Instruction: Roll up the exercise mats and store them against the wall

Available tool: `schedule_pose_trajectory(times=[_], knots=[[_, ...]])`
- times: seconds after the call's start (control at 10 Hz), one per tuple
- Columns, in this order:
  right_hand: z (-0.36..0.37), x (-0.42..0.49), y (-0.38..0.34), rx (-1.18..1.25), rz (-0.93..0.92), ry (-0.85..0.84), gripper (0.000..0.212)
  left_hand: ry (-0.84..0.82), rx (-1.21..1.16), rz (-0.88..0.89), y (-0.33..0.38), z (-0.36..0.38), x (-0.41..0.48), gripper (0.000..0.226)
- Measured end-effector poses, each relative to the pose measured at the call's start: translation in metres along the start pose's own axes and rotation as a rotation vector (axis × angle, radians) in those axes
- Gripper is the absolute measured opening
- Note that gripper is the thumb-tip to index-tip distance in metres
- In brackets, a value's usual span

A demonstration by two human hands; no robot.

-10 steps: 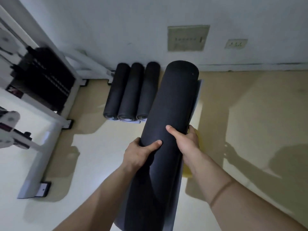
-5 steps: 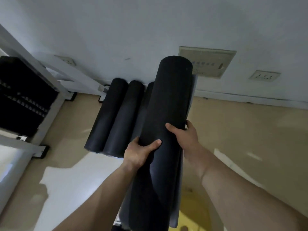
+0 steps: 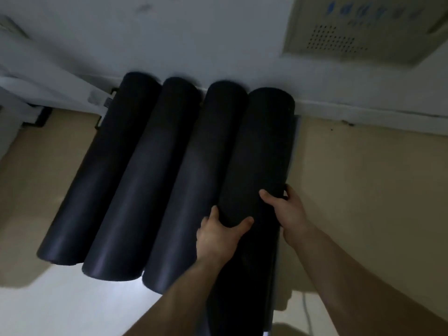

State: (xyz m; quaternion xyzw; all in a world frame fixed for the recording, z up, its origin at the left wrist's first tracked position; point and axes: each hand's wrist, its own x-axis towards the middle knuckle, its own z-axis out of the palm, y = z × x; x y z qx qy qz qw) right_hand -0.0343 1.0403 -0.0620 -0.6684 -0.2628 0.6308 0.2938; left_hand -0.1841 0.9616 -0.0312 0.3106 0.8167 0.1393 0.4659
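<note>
**Item 1.** 4 black rolled mats lie side by side on the floor (image 3: 375, 190). Their long axes run toward the wall (image 3: 194, 40) and their far ends are at its foot. Whether any end presses on the wall cannot be told.

**Item 2.** Counted from the left, the first mat (image 3: 101, 170), second mat (image 3: 145, 180) and third mat (image 3: 191, 180) lie flat, each touching its neighbour along its length.

**Item 3.** The fourth mat (image 3: 261, 146) is the rightmost, directly beside the third mat. Its far end sits by the baseboard (image 3: 363, 110). Its near end runs between the 2 forearms and out of the bottom edge of the view. A loose outer edge stands slightly off its right side.

**Item 4.** The left hand (image 3: 219, 235) grips the fourth mat from the left. The thumb lies across the top, pointing right. The other fingers curl down between the third and fourth mats and are mostly hidden.

**Item 5.** The right hand (image 3: 288, 214) grips the same roll from the right, a little farther along. The thumb is spread wide over the top. The fingers wrap round the right flank, with only their tips showing.

**Item 6.** A beige vented panel (image 3: 358, 27) is mounted on the wall at upper right. A white machine frame (image 3: 48, 93), blurred, stands at the left. A bright patch of light (image 3: 72, 306) lies on the floor by the mats' near ends.
</note>
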Motion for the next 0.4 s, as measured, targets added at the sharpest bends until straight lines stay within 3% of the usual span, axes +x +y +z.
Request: schedule_pose_trajectory(times=[0.1,0.2,0.3,0.4], knots=[[-0.003,0.041,0.026,0.036,0.002,0.008,0.044,0.023,0.134,0.040,-0.004,0.029,0.030,0.110],[0.003,0.068,0.046,-0.048,-0.025,0.038,0.057,0.050,0.355,0.080,0.005,0.046,0.045,0.088],[0.021,0.057,0.036,-0.344,-0.005,0.080,0.082,0.128,0.448,0.140,0.020,0.033,0.040,0.064],[0.030,0.008,-0.009,-0.609,0.040,0.073,0.085,0.094,0.432,0.247,0.033,0.001,0.004,0.053]])
